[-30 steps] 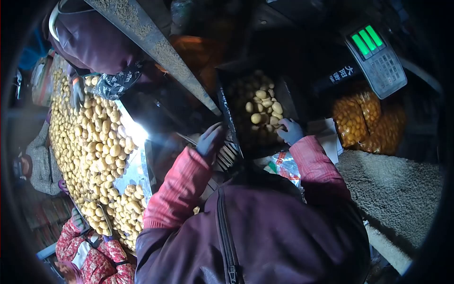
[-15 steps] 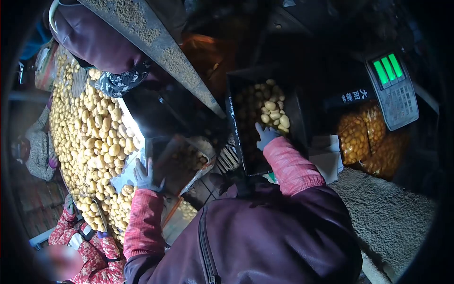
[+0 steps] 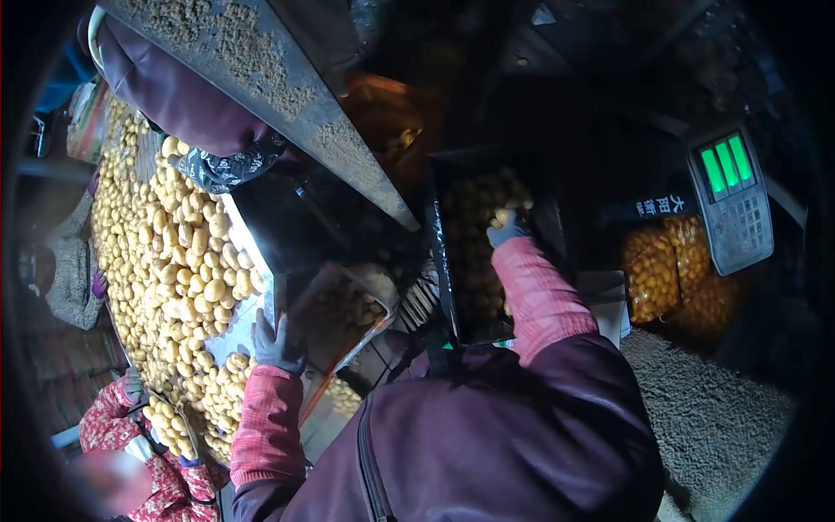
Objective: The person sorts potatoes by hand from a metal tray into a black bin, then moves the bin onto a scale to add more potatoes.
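My left hand [image 3: 278, 341], in a grey glove, rests with its fingers apart at the metal edge of the sorting table [image 3: 235, 335]. Potatoes [image 3: 187, 261] in a large heap cover most of that table. Inside a dark, open-topped bin [image 3: 444, 261], my right hand [image 3: 506, 230] has its gloved fingers bent round a pale potato [image 3: 502, 216]. More potatoes [image 3: 474, 248] lie around it in shadow. My fingertips there are partly hidden.
A scale display [image 3: 731, 187] with green digits stands at the right, above net bags of potatoes [image 3: 652, 274]. A dusty metal beam [image 3: 296, 96] crosses the upper left. Co-workers surround the heap; one at lower left has a scoop of potatoes [image 3: 170, 426]. An open sack [image 3: 365, 300] lies between table and bin.
My right hand has reached farther into the bin, and its fingers have gone from stretched to closed on a potato. The lower-left co-worker's scoop now shows a load of potatoes.
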The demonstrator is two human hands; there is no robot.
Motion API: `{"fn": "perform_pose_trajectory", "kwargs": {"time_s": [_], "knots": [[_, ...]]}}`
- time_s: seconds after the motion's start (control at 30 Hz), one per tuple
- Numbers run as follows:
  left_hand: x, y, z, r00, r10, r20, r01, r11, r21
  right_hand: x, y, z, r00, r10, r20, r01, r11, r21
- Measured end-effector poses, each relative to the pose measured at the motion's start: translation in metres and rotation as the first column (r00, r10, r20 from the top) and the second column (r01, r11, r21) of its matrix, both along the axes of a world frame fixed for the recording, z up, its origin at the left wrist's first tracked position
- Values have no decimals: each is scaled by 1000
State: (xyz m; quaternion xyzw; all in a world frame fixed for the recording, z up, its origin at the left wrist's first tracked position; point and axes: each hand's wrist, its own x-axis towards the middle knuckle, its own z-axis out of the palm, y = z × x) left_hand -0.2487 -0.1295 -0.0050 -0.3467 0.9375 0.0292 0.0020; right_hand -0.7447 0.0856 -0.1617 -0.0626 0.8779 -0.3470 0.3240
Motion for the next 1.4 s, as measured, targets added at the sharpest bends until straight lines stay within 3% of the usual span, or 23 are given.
{"fn": "perform_pose_trajectory", "kwargs": {"time_s": [0.03, 0.07, 0.1, 0.13, 0.2, 0.27, 0.47, 0.53, 0.57, 0.87, 0.93, 1.13, 1.2, 1.23, 1.3, 1.33, 1.4], "knots": [[-1, 1, 0, 1000, -1, 0, 1, 1000, -11, 2, -18, -2, 1000, 5, 4, -5, 1000, -1], [-1, 2, 1, 1000, 4, 4, -4, 1000, -13, 7, -37, -4, 970, 147, -191, -88, 954, 287], [-2, 2, 3, 1000, 6, -13, -7, 1000, -24, 10, -54, -6, 885, 328, -330, -97, 823, 559], [-3, 3, 3, 999, 8, -31, -9, 999, -32, 11, -68, -8, 886, 330, -326, -101, 823, 559], [2, 2, -2, 999, 5, -32, -6, 1000, -22, 13, -91, -7, 871, 364, -331, -257, 910, 326], [2, 1, -2, 1000, -5, -31, 5, 1000, -11, 16, -100, -8, 858, 384, -341, -386, 920, 64], [8, -1, -8, 999, -13, -50, 11, 999, -38, -54, -42, -20, 934, 297, -201, -314, 948, -60], [4, 1, -2, 999, 8, -41, -9, 1000, -25, -45, -9, -22, 953, 263, -147, -279, 955, -98], [1, 2, 3, 999, 20, -39, -20, 1000, -19, -84, -59, -24, 962, 245, -121, -259, 959, -118], [0, 0, 1, 993, 11, -114, -14, 1000, -21, -77, -60, 4, 996, 52, 74, -28, 956, -292], [0, 1, 3, 992, -2, -125, 0, 1000, -12, -52, -17, 10, 992, 19, 126, 22, 949, -316], [-4, 2, 6, 995, 2, -101, -5, 1000, -30, -42, 20, 43, 967, -87, 238, 170, 919, -356], [-2, 0, 3, 994, -9, -105, 6, 999, -31, -26, 21, 84, 878, 51, 477, 335, 647, -685], [-1, 1, 3, 995, -14, -103, 10, 999, -36, -16, 19, 102, 880, 47, 473, 336, 643, -689], [0, 2, 1, 995, -3, -98, -1, 999, -46, 11, 11, 146, 725, 71, 685, 602, 419, -680], [0, 2, 1, 996, 4, -92, -7, 999, -39, 32, 1, 182, 846, -58, 530, 462, 575, -675], [-2, 0, 1, 996, 6, -91, -10, 999, -43, 40, -7, 188, 806, -74, 587, 495, 629, -600]]}}
